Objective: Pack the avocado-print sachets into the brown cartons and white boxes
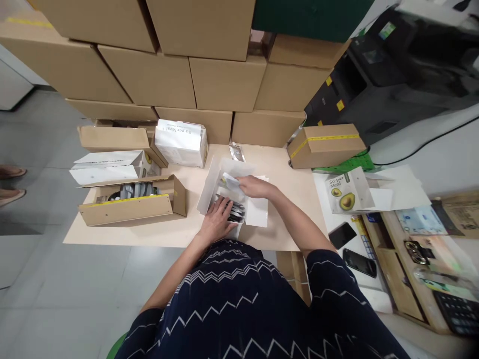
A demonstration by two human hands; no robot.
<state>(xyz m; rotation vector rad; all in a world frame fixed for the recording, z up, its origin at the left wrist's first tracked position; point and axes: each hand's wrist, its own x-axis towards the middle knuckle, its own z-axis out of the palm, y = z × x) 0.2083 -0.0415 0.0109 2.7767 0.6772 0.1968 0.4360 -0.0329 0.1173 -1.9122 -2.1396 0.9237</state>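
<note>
Closest to you is your dark blue shirt (232,294) with white zigzag lines. Just past it, your left hand (217,219) is spread a little, with its fingers resting on the dark packets (236,212). Those packets stand in a row in the near part of the open white box (205,192). The box sits in front of you on the pale table (295,174), near its front edge, and its flaps are out.

Your right hand (256,187) reaches over the box from the right. Its fingers are pinched on a small white piece (232,183), held above the inside of the box. I can't tell if that is a packet or a card.

Over to your right, two black phones (359,263) lie close together. To your left is a long brown box (127,210) with its top open and more dark packets in it. A little farther on the right is a white box with avocado pictures (346,194).

Behind the long brown box is another white box (105,169), lying on its side. Past your work, a small silver packet (237,152) lies flat. To its left is a white box with upside-down words (179,142).

At the back, big brown boxes (160,77) are piled up like a wall. A big black machine (374,75) is at the far right.
</note>
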